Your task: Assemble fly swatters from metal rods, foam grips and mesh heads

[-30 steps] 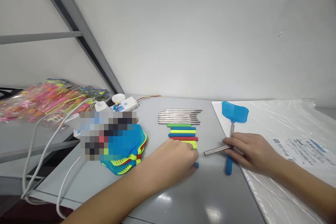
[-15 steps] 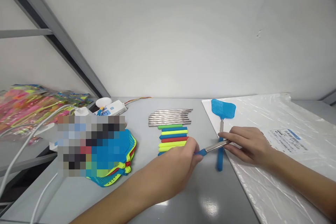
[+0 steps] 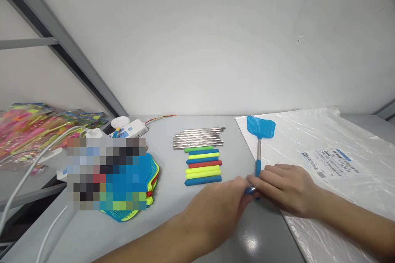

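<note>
A blue grip (image 3: 249, 190) with a steel tube (image 3: 253, 188) at its end is lying between the two hands, low over the gray table (image 3: 166, 160), most of both being covered by fingers. The left hand (image 3: 219, 207) is closing around the grip, its wrist bending and knuckles facing up; the right hand (image 3: 285, 185) is reaching in palm down, fingers curling over the tube. Whether the tube is touching the blue fly swatter (image 3: 261, 126) is hard to tell, since the right hand is hiding part of its handle. Colored grips (image 3: 203, 164) and steel tubes (image 3: 199, 136) are lying in rows beyond the left hand. A barcode label (image 3: 331, 162) with a blue patch is showing on the plastic-wrapped sheet (image 3: 304, 135), its print too small to read. Pixelation is masking much of the stacked swatter heads (image 3: 152, 176).
</note>
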Demonstrator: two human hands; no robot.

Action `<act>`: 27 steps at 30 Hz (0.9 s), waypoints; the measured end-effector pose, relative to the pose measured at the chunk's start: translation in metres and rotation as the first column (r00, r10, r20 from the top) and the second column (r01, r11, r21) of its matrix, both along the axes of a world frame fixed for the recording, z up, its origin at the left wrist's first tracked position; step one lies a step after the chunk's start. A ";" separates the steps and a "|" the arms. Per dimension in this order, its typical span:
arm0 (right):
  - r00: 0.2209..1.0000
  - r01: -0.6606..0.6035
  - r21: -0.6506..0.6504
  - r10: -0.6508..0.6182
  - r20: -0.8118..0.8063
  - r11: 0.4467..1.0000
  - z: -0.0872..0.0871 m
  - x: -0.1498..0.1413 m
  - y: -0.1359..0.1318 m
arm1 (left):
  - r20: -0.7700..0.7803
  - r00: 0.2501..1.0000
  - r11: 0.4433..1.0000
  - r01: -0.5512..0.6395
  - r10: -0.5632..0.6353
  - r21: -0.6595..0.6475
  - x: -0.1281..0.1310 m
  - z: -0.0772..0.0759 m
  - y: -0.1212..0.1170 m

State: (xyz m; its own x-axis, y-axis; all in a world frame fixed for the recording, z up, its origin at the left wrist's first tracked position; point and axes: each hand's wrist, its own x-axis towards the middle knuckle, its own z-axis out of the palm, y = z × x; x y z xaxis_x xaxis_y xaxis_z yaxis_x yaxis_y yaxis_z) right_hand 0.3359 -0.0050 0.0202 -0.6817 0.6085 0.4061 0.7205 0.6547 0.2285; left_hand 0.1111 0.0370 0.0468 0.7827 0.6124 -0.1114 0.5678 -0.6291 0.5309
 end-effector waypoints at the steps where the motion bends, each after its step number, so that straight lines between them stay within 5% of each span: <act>1: 1.000 0.004 -0.010 -0.004 -0.005 1.000 0.000 -0.002 0.000 | 0.021 1.000 1.000 0.001 -0.001 -0.013 0.000 0.000 0.000; 5: 0.994 0.036 0.041 -0.031 -0.105 0.999 0.001 0.000 0.005 | 0.183 0.983 1.000 0.010 -0.004 -0.030 -0.006 0.006 0.006; 11: 0.977 0.121 0.117 -0.097 -0.190 0.986 0.008 0.016 0.016 | 0.230 0.972 0.998 -0.057 0.048 0.034 -0.019 0.010 0.018; 16: 0.992 0.055 0.017 -0.052 -0.118 0.998 0.005 0.017 0.015 | 0.299 0.954 0.998 0.010 -0.027 0.058 -0.020 0.003 0.022; 27: 0.972 0.002 -0.107 -0.027 -0.232 0.994 0.008 -0.002 0.004 | 0.302 0.948 0.994 0.106 -0.096 -0.019 -0.013 0.004 0.013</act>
